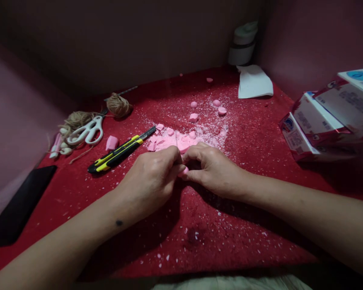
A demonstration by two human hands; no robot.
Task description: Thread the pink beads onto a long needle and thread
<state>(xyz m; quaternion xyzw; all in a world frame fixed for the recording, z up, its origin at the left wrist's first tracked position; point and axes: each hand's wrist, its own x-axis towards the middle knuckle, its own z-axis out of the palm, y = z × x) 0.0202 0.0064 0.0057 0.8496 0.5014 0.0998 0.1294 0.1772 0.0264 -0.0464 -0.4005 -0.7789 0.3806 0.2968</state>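
My right hand (214, 167) pinches a small pink chunk (184, 172), which looks like soap, between thumb and fingers. Closed and pressed up against it, my left hand (154, 173) has a thin upright sliver (176, 139) showing above its knuckles; whether the fingers grip that is hard to tell. Just beyond both hands lies a heap of pink shavings (166, 141) with broken bits. Left of the heap rests a black and yellow utility knife (117, 153), blade out. Farther back are several carved pink lumps, one of them a rounded piece (217, 103).
White-handled scissors (89, 131), twine balls (118, 105) and a pink block (111, 143) lie at left, near a black flat object (21, 205). Stacked boxes (323, 117) stand right. White paper (254, 82) and a lidded container (243, 44) are behind, on the red tabletop (254, 237).
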